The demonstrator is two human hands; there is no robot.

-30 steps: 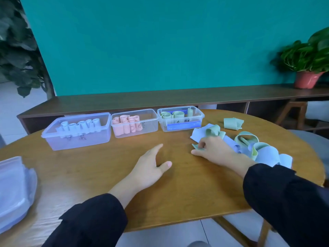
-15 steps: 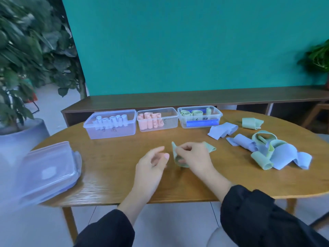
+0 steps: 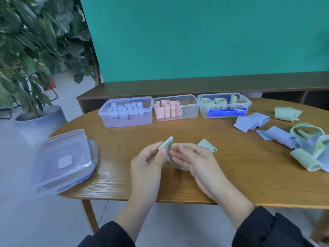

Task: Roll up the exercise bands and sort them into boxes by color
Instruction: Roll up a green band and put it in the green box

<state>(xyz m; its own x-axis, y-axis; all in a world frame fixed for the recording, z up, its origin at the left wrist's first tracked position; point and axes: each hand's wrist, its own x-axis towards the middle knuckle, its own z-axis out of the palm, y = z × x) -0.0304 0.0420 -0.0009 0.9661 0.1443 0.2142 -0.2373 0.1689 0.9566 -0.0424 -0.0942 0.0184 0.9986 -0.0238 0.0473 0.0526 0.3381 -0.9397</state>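
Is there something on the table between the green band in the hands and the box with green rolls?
Nothing visible: bare table lies between the green band and the right-hand box, which has no lid on.

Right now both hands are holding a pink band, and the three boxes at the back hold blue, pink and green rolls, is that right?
Not quite. The head view shows the band held by the left hand and right hand is green, not pink. The blue box, pink box and green box are as you say.
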